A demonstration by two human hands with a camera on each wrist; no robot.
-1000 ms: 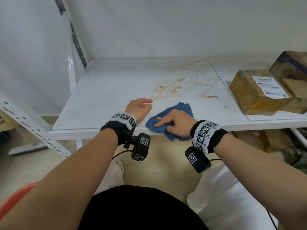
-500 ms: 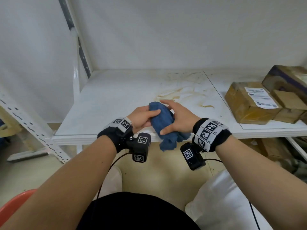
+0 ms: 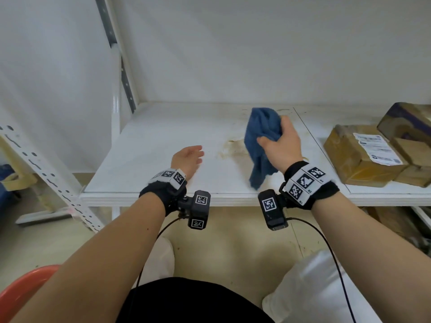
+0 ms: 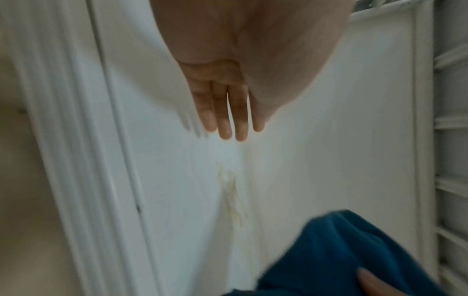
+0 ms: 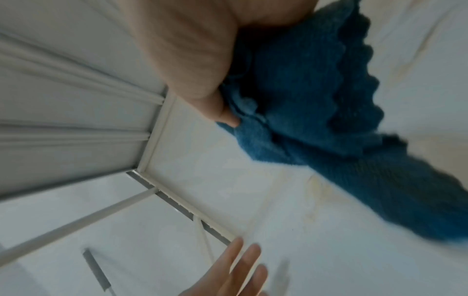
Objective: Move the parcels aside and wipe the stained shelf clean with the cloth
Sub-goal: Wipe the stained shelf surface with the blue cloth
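My right hand [image 3: 278, 145] grips a bunched blue cloth [image 3: 261, 141] and holds it above the white shelf [image 3: 151, 145], its tail hanging down toward the front edge. In the right wrist view the thumb presses into the cloth [image 5: 316, 100]. Brown stains [image 3: 231, 148] mark the shelf just left of the cloth and are partly hidden behind it. My left hand [image 3: 189, 157] hovers low over the shelf to the left of the stains, fingers [image 4: 225, 120] straight and holding nothing. Brown taped parcels [image 3: 363, 155] sit on the right part of the shelf.
A white perforated upright [image 3: 46, 178] slants at the left, and a shelf post [image 3: 115, 113] stands at the back left corner. More boxes [image 3: 394, 224] lie under the shelf at the right. An orange stool edge [image 3: 21, 290] shows at the lower left.
The cloth lay flat near the front edge, both hands bunched it, and now my right hand alone has lifted it back over the stains. My left hand let go and moved left.
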